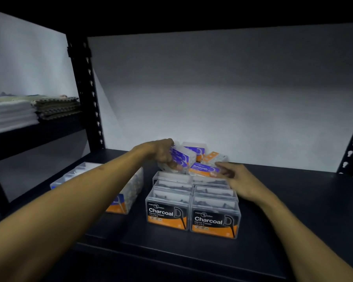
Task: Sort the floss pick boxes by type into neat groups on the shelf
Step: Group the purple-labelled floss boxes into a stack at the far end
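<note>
Several clear Charcoal floss pick boxes with black and orange labels stand in two tidy rows at the middle of the black shelf. Behind them lies a loose heap of purple-labelled Smooth boxes. My left hand is closed around one tilted Smooth box in that heap. My right hand has its fingers spread, the fingertips touching another Smooth box that lies flat, label up. A box with an orange label lies at the back right of the heap.
A row of clear boxes with blue and orange labels stands to the left, partly hidden by my left forearm. Black slotted uprights frame the bay. Folded towels lie on the neighbouring shelf at far left. A white wall backs the shelf.
</note>
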Motion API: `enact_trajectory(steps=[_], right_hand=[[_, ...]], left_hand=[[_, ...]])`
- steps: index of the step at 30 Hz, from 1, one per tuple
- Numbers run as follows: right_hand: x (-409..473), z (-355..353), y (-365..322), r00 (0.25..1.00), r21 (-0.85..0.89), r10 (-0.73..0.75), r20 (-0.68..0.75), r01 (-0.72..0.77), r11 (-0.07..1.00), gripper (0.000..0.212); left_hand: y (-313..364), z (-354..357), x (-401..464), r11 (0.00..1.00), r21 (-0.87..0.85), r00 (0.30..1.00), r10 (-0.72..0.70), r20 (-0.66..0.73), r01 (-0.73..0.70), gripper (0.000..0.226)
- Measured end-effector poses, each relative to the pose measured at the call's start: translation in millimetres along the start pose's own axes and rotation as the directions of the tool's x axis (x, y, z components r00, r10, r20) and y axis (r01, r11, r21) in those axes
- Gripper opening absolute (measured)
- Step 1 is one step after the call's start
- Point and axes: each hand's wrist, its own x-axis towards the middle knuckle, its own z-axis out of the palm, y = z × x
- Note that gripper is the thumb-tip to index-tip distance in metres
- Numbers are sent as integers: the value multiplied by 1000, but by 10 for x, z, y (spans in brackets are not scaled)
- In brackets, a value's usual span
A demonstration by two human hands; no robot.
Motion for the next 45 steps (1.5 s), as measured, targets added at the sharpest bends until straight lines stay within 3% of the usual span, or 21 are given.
enact_trajectory(steps=[3,8,14,20,23,26,29,34,40,45], right_hand=[[8,-8,45,1000,-41,-12,-10,12,999,71],[-52,-120,38,999,-9,8,-49,-8,1000,71],[-223,-260,116,995,54,42,-90,-37,998,64],[-543,-389,223,968,51,21,-249,-9,999,45],[-751,-483,251,947,-1,-7,-321,7,1000,39],[-978,-591,344,934,-93,-33,-355,0,996,49],[-1228,-644,450,924,-179,-65,-377,-4,984,57],[-1505,-722,508,909,-328,-126,-398,-12,945,62],[-1719,-792,505,892,-360,-101,-440,-72,930,57],[-2010,-1059,624,888,-278,-49,-457,-91,956,56]], left_hand=[[51,5,-10,995,90,998,40,-57,-34,99],[17,-29,-91,975,193,980,135,-149,-105,79],[30,-115,-313,988,84,940,153,-306,-133,62],[297,-188,-553,968,19,910,243,-335,-252,63],[586,-133,-688,942,-34,901,309,-305,-334,47],[899,0,-769,928,-86,905,329,-271,-363,49],[1213,150,-868,903,-79,886,392,-249,-422,36],[1582,317,-1048,877,-82,874,455,-172,-473,50],[1840,495,-1159,836,49,835,549,-31,-547,48],[1929,715,-1106,813,205,837,544,66,-544,43]])
